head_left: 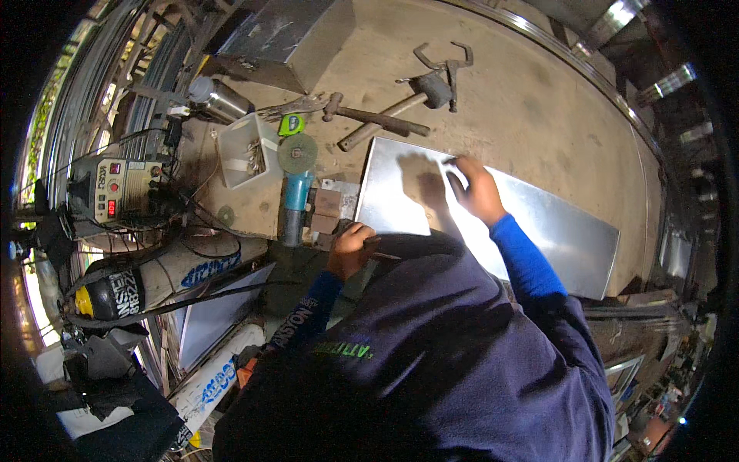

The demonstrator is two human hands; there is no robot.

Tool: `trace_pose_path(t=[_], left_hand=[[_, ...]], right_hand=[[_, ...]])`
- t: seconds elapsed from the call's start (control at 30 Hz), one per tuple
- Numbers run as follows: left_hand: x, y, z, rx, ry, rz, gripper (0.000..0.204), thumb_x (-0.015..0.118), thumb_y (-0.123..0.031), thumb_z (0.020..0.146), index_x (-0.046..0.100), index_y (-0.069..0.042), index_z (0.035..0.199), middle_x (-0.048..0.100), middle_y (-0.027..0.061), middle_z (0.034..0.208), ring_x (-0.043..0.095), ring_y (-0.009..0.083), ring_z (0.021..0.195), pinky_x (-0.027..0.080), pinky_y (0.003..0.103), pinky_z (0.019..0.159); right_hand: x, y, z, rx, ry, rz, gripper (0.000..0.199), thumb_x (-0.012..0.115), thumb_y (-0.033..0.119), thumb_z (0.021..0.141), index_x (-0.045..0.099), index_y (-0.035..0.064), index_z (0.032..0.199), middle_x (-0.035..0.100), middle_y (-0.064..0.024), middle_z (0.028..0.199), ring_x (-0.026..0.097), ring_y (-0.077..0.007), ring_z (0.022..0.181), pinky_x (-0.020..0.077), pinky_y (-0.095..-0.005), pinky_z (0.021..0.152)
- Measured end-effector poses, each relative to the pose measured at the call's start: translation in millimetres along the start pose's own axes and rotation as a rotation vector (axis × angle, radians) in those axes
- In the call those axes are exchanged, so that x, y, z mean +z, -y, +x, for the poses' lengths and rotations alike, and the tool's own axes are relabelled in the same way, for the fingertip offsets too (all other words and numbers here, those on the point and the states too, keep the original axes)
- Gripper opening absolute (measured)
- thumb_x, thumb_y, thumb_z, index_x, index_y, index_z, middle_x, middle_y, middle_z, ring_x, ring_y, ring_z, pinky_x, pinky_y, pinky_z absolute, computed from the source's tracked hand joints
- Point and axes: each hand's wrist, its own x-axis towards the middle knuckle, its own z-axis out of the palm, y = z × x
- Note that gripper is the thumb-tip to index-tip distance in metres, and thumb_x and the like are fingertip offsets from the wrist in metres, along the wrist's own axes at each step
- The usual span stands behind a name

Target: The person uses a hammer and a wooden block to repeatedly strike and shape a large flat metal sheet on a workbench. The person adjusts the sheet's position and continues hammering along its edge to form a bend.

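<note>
A long, shiny sheet-metal panel lies slantwise on the workbench. My right hand is at the panel's far edge, fingers bent and thumb apart from them, casting a dark shadow on the metal. By the panel's near left corner is my left hand, its fingers curled closed; what they grip, if anything, I cannot make out. Just left of the panel lies an angle grinder with a blue body and a round disc. Small brownish blocks sit between grinder and panel. My torso covers part of the panel's near side.
Beyond the panel lie a hammer, a mallet and a locking clamp. A white bin, green tape measure, metal bottle and metal box stand farther left. A welding machine and gas cylinders flank the bench.
</note>
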Motion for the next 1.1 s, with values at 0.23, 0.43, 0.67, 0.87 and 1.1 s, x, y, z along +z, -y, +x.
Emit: trace_pose_path(t=[0.23,0.43,0.67,0.87,1.1], left_hand=[[41.5,30.0,1.4,0.321,0.294,0.319,0.021,0.063,-0.021,0.087,0.065,-0.006,0.101,0.064,0.0125,0.095,0.062,0.0359,0.098,0.053,0.046,0.083],[50.9,-14.9,20.0,0.460,0.485,0.510,0.016,0.070,-0.019,0.084,0.063,-0.005,0.081,0.065,0.0117,0.087,0.064,0.0337,0.090,0.052,0.045,0.079],[25.5,-33.4,19.6,0.560,0.555,0.587,0.018,0.073,-0.016,0.083,0.064,-0.002,0.077,0.064,0.0158,0.080,0.063,0.0371,0.082,0.050,0.047,0.074],[0.0,-107.3,-20.8,0.490,0.553,0.469,0.017,0.075,-0.013,0.082,0.065,0.000,0.076,0.062,0.0169,0.076,0.061,0.0392,0.077,0.048,0.047,0.069],[-12.2,-176.8,-60.8,0.386,0.387,0.388,0.017,0.074,-0.009,0.078,0.062,0.002,0.075,0.061,0.0174,0.075,0.061,0.0392,0.075,0.048,0.045,0.070]], right_hand=[[-3.7,-10.6,-211.2,0.674,0.009,0.193,0.017,0.065,0.016,0.094,0.072,0.0008,0.097,0.071,-0.0227,0.092,0.069,-0.0418,0.087,0.0539,-0.0453,0.078],[6.2,-7.7,-306.1,0.775,-0.146,0.171,0.020,0.064,0.019,0.094,0.072,0.0019,0.099,0.071,-0.0230,0.092,0.068,-0.0423,0.087,0.0535,-0.0479,0.078],[-4.7,-46.2,-363.8,1.014,-1.021,0.094,0.038,0.071,0.021,0.088,0.063,-0.0036,0.116,0.069,-0.0208,0.101,0.067,-0.0376,0.091,0.0544,-0.0455,0.081],[-80.0,-96.5,-407.3,1.233,-1.168,1.164,0.063,0.078,0.039,0.091,0.056,-0.0091,0.124,0.064,-0.0108,0.102,0.062,-0.0181,0.090,0.0554,-0.0309,0.067],[-134.4,-106.5,-379.0,0.995,-1.249,1.019,0.032,0.070,0.031,0.098,0.068,-0.0003,0.102,0.060,-0.0018,0.087,0.059,-0.0122,0.078,0.0581,-0.0309,0.067]])
